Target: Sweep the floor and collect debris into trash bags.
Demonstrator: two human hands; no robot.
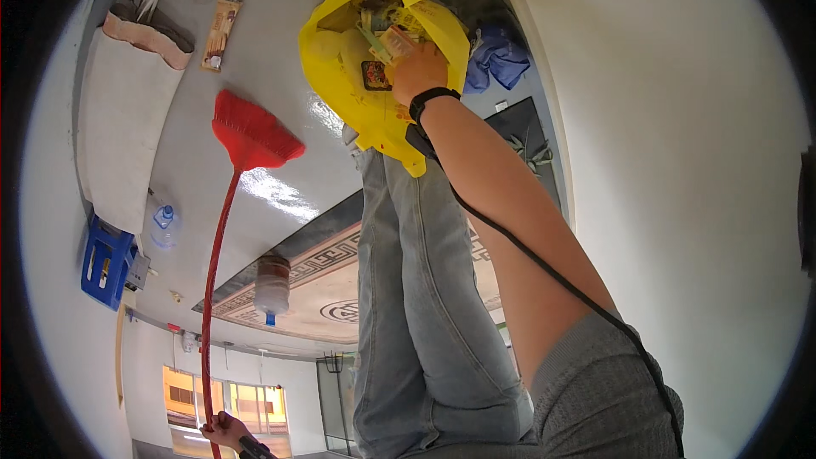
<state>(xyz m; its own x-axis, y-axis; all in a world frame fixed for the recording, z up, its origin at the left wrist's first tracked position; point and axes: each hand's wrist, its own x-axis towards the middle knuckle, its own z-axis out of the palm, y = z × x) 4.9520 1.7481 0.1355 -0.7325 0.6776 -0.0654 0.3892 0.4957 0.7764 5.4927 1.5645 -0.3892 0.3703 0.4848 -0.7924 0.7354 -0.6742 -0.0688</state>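
Observation:
My left hand (226, 430), at the lower left, grips the long red handle (213, 280) of a broom. The broom's red bristle head (252, 131) rests on the grey floor. My right hand (422, 70), with a black band at the wrist, reaches into an open yellow bag (328, 76) at the top middle. Its fingers are around a clear plastic package (398, 41); the fingertips are partly hidden. Beside it in the bag lie a green strip (373, 41), a small dark printed pack (376, 75) and other wrappers.
A long wrapper (221, 35) lies near a white sack (131, 115). At left are a blue plastic stool (105, 261) and a clear bottle (164, 229). A large water bottle (272, 287) stands by a patterned mat (319, 303). A blue bag (500, 64) lies near the right wall.

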